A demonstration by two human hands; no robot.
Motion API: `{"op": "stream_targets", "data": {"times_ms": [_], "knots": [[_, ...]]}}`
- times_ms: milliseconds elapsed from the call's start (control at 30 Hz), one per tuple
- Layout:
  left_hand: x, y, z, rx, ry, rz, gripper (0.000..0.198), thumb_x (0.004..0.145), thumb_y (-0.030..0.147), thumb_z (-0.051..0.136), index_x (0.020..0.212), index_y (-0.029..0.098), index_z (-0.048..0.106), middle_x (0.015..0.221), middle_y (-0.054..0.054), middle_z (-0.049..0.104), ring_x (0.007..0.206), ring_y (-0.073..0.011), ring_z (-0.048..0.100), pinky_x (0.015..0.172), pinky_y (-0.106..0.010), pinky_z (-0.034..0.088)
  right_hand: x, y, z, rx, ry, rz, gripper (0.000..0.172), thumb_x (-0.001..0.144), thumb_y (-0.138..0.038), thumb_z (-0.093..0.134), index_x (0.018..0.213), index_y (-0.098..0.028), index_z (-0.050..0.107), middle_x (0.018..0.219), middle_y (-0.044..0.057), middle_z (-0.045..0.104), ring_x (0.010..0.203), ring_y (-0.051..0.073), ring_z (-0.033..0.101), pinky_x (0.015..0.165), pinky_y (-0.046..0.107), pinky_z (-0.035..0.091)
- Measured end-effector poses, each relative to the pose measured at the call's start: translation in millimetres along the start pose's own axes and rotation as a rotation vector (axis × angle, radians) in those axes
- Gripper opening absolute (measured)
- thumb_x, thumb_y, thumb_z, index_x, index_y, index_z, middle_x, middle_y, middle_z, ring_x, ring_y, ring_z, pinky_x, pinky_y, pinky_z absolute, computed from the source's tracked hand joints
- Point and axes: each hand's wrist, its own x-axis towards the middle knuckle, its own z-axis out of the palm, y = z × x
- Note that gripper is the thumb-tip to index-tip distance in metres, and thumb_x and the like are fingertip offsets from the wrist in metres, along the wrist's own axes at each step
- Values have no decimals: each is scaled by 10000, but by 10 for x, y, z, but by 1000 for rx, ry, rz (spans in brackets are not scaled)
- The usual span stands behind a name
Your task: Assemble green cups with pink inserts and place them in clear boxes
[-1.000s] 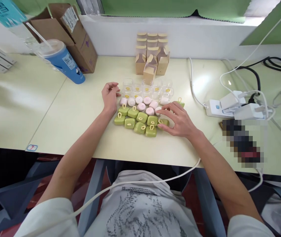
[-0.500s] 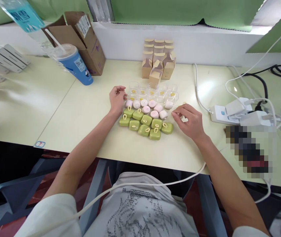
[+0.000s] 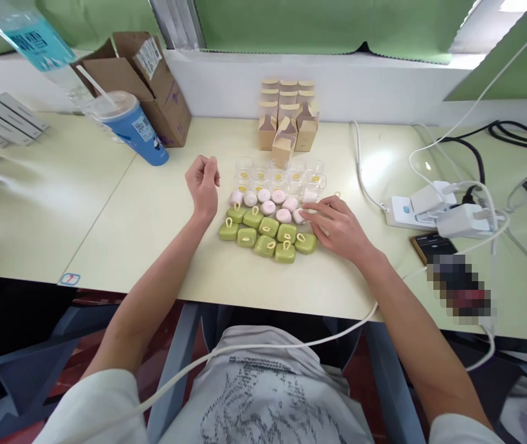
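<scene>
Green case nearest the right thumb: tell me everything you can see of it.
The glossy green case is a rounded block, seemingly plastic, with a yellow loop on top. It looks closed and rests on the table beside other green cases; whether the right hand touches it is unclear.

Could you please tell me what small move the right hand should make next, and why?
Perhaps the right hand should gently nudge the nearest pink piece leftward: it is right beside that piece, while the left hand is farther away.
</scene>
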Motion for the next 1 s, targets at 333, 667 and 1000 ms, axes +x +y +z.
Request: {"op": "stream_targets", "data": {"times_ms": [333, 667, 1000], "knots": [[-927, 829, 412, 468, -1148, 831, 175, 1111, 376, 702, 1199, 242, 774, 1176, -87, 850, 1189, -314, 709, 993, -459, 580, 21, -1, 1, -23, 74, 5, 262, 1138, -305, 623, 1358, -255, 756, 1286, 146, 839, 1170, 366, 706, 1018, 607, 646], [-1370, 876, 542, 978, -997, 1113, 315, 1091, 109, 600, 1330, 203, 783, 1296, -146, 813, 1336, -330, 716, 1013, -457, 580, 52, -80, -120, 324, 502, 349, 441, 1090, -574, 691, 1452, -323, 714, 1402, 148, 654, 1246, 333, 742, 971, 518, 752], [-1539, 832, 618, 922, -841, 1083, 333, 1119, 150, 630, 1431, 99, 736, 1214, -156, 823, 1267, -343, 765, 1040, -470, 626, 99, -31, -41, 759, 612, 408, 579, 983, -642, 858, 1470, -364, 716, 1375, 59, 774, 1105, 275, 842, 904, 448, 766]]}}
